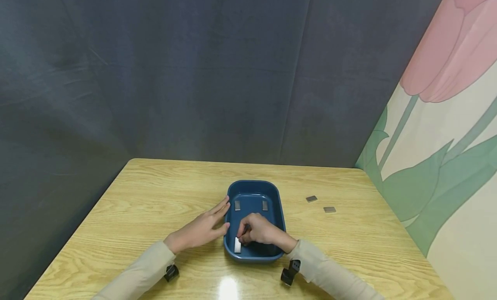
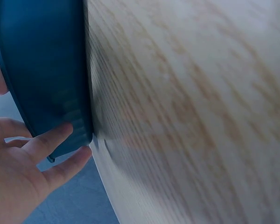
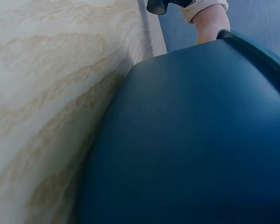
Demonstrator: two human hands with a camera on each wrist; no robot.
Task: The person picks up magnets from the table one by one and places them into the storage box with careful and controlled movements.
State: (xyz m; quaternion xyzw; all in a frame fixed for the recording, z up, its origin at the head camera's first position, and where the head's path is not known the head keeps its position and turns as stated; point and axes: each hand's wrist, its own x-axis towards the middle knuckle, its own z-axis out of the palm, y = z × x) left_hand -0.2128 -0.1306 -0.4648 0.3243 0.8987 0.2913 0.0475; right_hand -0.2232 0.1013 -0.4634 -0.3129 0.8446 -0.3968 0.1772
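A dark blue rectangular tray (image 1: 254,259) with raised walls stands on the table. My left hand (image 1: 203,228) rests against its left side, fingers extended and spread; in the left wrist view its fingertips touch the outer wall (image 2: 42,56). Inside the tray, my right hand (image 1: 256,228) has curled fingers and pinches the far end of a small flat rectangular piece (image 1: 237,245), which shines white at the near left corner. Two grey rectangular pieces lie at the tray's far left (image 1: 237,205) and far right (image 1: 265,205). The right wrist view shows the tray's outer wall (image 3: 177,140), with the right hand hidden.
Two more grey rectangular pieces, one farther (image 1: 311,199) and one nearer (image 1: 329,209), lie on the wood-grain table (image 1: 155,192) right of the tray. A dark curtain (image 1: 194,75) hangs behind the table. A flower-painted wall (image 1: 446,162) borders the right side.
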